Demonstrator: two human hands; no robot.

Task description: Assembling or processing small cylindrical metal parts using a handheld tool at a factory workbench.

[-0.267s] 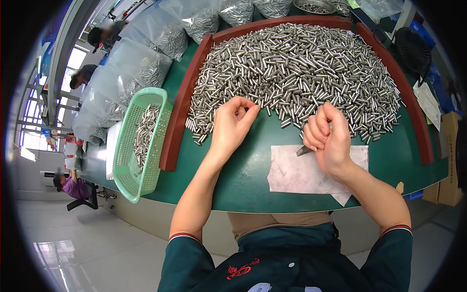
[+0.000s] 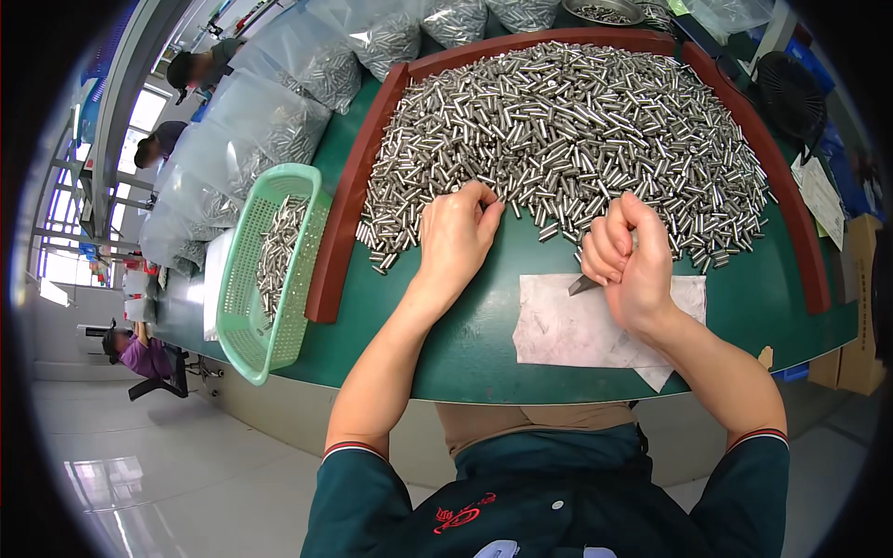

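Observation:
A big heap of small silver metal cylinders (image 2: 577, 121) covers the green table (image 2: 465, 344), fenced by a dark red raised border (image 2: 346, 200). My left hand (image 2: 456, 232) rests palm down at the heap's near edge, its fingertips curled on a few cylinders. Whether it grips one cannot be told. My right hand (image 2: 633, 256) is closed in a fist around a thin grey metal tool (image 2: 584, 285), whose tip pokes out to the left over a white sheet of paper (image 2: 577, 325).
A light green plastic basket (image 2: 270, 279) holding several cylinders stands left of the border. Clear plastic bags (image 2: 279, 121) full of cylinders line the far left. Other people work in the background at the left. A cardboard box (image 2: 856, 298) stands at the right.
Both hands stay in nearly the same place. My left fingers have curled slightly at the heap's edge.

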